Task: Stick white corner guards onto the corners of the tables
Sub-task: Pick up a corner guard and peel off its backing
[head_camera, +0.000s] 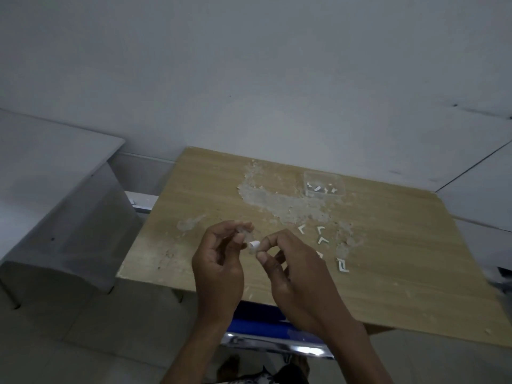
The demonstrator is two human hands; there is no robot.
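Over the near left part of a worn wooden table [388, 267], my right hand [293, 275] pinches a small white corner guard [254, 245] between thumb and forefinger. My left hand [221, 261] is close beside it, its fingertips pinching a clear crumpled bit of film [243, 233] by the guard. Several more white corner guards [321, 234] lie loose on the tabletop to the right of my hands, and another white piece [342, 266] lies nearer the front.
A clear plastic box [324, 184] with several white guards stands at the table's back. The tabletop's veneer is peeled in a grey patch [277, 200]. A grey table [55, 167] stands to the left, a white one [482, 187] to the right. A blue chair seat [263, 322] sits below.
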